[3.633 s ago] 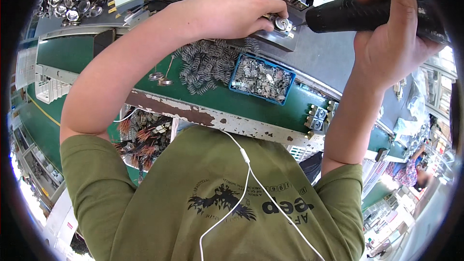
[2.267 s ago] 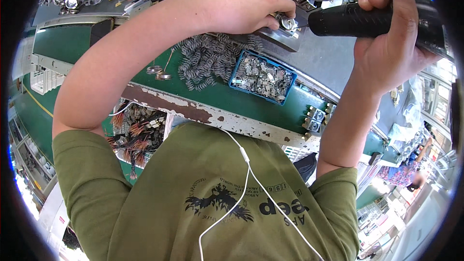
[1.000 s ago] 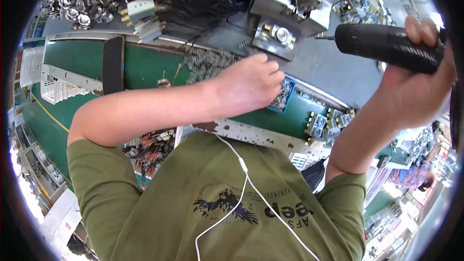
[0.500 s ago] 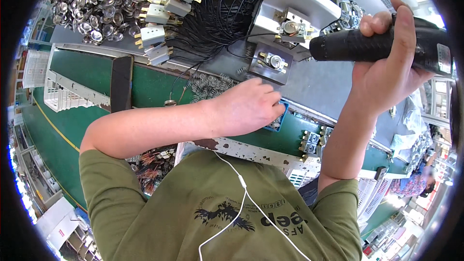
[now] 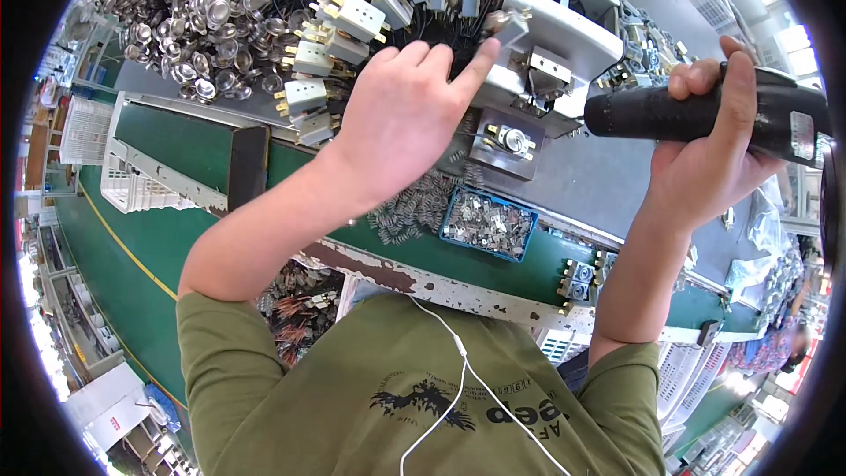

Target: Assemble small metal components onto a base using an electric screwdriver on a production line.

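My left hand (image 5: 410,115) is raised over the black wires, index finger stretched out and the others loosely curled; its thumb is hidden. At that fingertip a small grey plug block with a metal cap (image 5: 508,26) is blurred in mid-air. My right hand (image 5: 718,141) is wrapped round a black, barrel-shaped electric screwdriver (image 5: 643,113), its blunt nose pointing left. Between the hands stands a white bench machine (image 5: 564,18) with a metal holder (image 5: 548,75). In front of it, a metal block (image 5: 507,159) bears a part with a round metal disc and brass pins (image 5: 511,138).
Grey plug blocks with brass pins (image 5: 357,18) and a heap of round metal caps (image 5: 220,22) lie at the far left. Springs (image 5: 410,207) lie beside a blue tray (image 5: 443,227) of small metal pieces. A chipped white frame (image 5: 441,289) crosses nearest me.
My left hand has moved from the blue tray up and away from me, uncovering the tray. The capped part has left the machine's holder. My right hand keeps the screwdriver at nearly the same place.
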A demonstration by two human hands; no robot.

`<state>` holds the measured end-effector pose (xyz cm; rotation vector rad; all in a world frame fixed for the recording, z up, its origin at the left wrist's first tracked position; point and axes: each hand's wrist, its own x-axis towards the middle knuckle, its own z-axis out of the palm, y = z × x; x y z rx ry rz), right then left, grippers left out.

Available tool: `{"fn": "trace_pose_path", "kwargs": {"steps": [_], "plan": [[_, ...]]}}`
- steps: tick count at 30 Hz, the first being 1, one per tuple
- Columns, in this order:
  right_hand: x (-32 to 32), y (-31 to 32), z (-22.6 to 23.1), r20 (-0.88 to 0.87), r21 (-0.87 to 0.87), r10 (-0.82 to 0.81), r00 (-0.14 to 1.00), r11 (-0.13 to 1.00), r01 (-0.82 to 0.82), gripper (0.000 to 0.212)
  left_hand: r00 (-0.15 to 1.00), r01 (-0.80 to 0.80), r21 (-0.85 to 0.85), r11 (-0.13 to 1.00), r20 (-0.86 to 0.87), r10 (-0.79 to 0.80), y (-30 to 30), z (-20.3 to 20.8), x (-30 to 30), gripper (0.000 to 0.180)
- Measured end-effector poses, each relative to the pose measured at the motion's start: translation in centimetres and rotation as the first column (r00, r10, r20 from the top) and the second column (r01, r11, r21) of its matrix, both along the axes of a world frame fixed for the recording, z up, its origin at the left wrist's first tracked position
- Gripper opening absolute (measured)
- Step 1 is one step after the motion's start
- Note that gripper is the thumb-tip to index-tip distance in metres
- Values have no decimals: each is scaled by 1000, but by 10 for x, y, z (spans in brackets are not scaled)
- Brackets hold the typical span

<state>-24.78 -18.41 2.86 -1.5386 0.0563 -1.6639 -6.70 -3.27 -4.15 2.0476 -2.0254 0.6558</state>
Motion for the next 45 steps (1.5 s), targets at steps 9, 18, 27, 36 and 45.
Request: {"fn": "trace_pose_path", "kwargs": {"steps": [9, 18, 27, 36, 45], "plan": [[1, 3, 7, -42, 48, 0, 999, 999, 2, 20, 996, -86, 49, 995, -29, 87, -2, -7, 14, 56], [26, -20, -23, 30, 19, 21, 999, 1000, -21, 45, 859, 188, 53, 981, -494, -137, 4, 0, 7, 14], [23, -35, -28, -122, -4, 47, 991, 999, -48, 41, 752, 332, 72, 941, -622, -218, 11, -15, -4, 14], [39, -14, -24, -51, -79, -6, 999, 997, 2, 43, 737, 344, 63, 937, -636, -228, 13, -19, -4, 15], [47, 32, -10, -380, -56, -215, 899, 976, 210, 34, 714, 371, 4, 929, -641, -282, 6, -21, 5, 13]]}}
